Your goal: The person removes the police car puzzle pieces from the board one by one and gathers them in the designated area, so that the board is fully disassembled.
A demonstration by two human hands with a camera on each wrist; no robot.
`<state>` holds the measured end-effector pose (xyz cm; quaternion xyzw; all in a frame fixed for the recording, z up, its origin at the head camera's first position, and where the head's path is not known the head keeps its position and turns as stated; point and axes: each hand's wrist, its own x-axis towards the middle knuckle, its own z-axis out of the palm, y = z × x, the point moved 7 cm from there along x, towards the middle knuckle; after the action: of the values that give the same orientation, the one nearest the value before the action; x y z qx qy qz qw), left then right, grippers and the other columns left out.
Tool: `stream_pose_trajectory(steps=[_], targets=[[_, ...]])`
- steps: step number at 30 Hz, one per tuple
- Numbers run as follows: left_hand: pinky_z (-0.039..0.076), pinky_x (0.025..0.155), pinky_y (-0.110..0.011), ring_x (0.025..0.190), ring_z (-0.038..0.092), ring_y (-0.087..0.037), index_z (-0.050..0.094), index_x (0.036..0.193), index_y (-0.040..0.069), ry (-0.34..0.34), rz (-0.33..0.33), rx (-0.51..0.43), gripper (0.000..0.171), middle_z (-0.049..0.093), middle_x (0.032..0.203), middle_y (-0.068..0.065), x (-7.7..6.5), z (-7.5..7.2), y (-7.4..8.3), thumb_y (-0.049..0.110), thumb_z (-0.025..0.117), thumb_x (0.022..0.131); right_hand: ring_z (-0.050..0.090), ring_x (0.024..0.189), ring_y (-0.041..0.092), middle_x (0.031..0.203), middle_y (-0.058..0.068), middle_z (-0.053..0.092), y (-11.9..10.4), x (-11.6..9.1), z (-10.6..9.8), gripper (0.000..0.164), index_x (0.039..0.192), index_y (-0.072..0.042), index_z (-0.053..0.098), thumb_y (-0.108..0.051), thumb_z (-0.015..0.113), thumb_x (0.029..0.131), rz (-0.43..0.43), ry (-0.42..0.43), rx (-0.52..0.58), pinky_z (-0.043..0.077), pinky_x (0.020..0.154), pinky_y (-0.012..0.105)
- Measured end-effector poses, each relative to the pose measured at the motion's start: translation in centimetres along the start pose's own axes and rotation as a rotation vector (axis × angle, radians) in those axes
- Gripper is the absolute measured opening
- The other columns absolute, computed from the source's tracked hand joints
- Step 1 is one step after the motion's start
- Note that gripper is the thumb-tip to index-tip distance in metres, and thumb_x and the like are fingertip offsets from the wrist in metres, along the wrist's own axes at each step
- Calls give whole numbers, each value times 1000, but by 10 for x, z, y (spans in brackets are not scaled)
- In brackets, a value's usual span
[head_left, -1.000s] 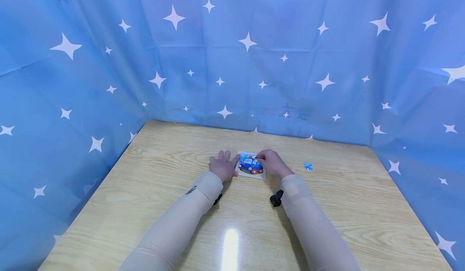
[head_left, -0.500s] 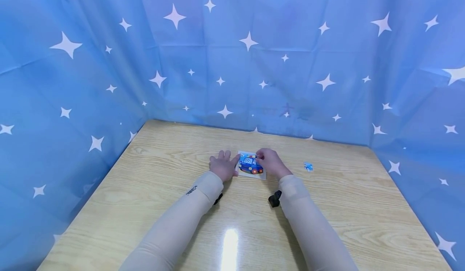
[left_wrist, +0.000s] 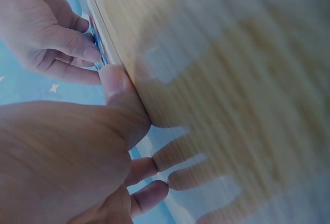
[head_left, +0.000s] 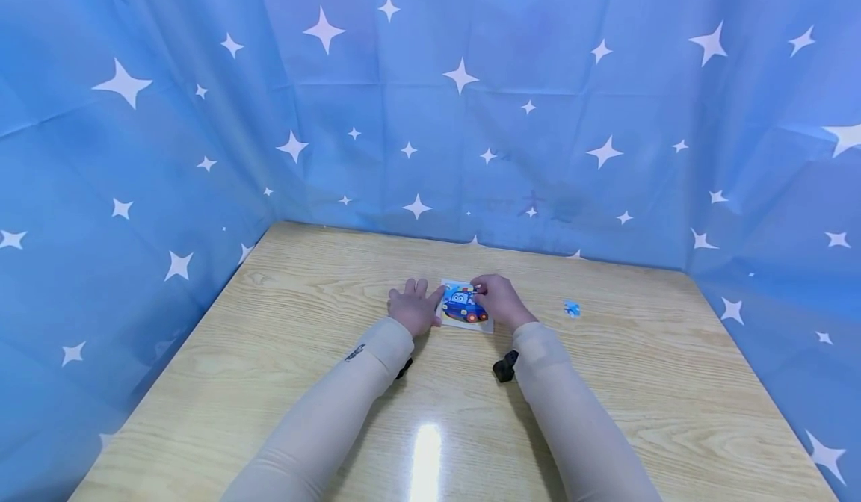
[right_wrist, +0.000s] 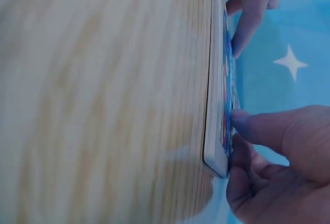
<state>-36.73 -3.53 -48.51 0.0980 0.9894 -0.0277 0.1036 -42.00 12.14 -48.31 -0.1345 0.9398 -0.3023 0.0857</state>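
Observation:
A small jigsaw puzzle (head_left: 463, 307) with a blue cartoon car in a white frame lies flat on the wooden table. My left hand (head_left: 412, 308) rests at its left side with fingers spread, thumb lying on the frame's edge. At the upper right corner, my right hand (head_left: 503, 300) has its thumb and curled fingers pinching a puzzle piece, which the fingers mostly hide. Seen edge-on in the right wrist view, the puzzle board (right_wrist: 215, 105) is thin, and the right thumb (right_wrist: 258, 126) touches its picture side. A loose blue puzzle piece (head_left: 572, 308) lies right of the right hand.
The wooden table (head_left: 323, 412) reaches to a blue curtain (head_left: 430, 113) with white stars at the back and both sides. A black wrist device (head_left: 504, 367) sits under the right wrist. A light glare (head_left: 427, 457) shows on the front of the table.
The right hand and forearm have shifted slightly left at the puzzle's upper right corner. The left hand and the loose piece stay where they were.

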Motion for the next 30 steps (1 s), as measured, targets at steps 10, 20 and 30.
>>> stream_pose_trajectory(steps=[10,20,30], targets=[[39,83,-44,109,35,-24,20,163,37,-16,-1,13,69,40,123,-5,-1,2,1,55,45,101,65,103,27,118,19,67,1,0,2,34,135,1,63,-7,62,101,7,-2,-6,53,90,45],[39,83,-43,108,35,-24,20,163,37,-13,-5,10,70,39,118,-4,-2,-3,0,55,47,101,62,93,25,106,14,65,-2,1,0,31,129,1,64,-6,65,99,-25,48,-28,51,85,44],[38,86,-44,113,34,-24,21,163,37,-15,-14,-20,70,40,128,-5,-3,-2,-1,53,50,101,64,102,28,114,18,67,-2,2,1,34,132,4,64,-7,63,100,-24,32,-49,51,92,47]])
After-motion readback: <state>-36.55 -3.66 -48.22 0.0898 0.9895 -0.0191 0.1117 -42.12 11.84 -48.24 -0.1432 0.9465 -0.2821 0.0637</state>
